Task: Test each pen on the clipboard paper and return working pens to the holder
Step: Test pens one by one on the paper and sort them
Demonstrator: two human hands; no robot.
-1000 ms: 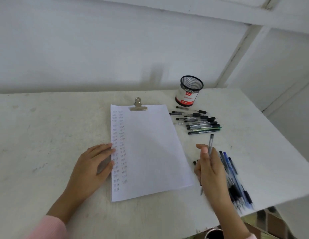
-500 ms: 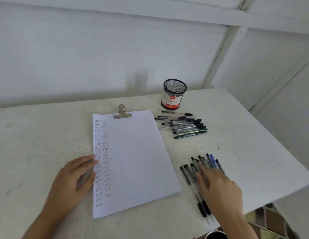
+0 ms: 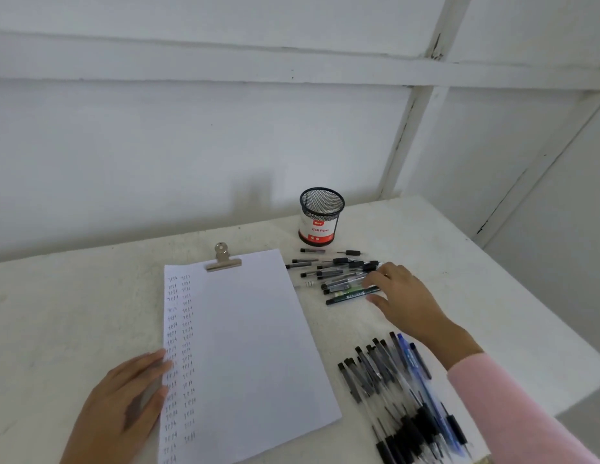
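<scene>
Head view: presses smooth paper (image 3: 251, 346) with flat left hand (image 3: 124, 400); touches slim plastic pens (image 3: 338, 273) by mesh holder (image 3: 321, 212) with loose, released right hand (image 3: 404, 298).

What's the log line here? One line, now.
right hand: open, over far pens | left hand: flat on paper edge | holder: no pens visible

A plain room: rough white table (image 3: 74, 296) against a white-painted panelled wall (image 3: 191, 145).
</scene>
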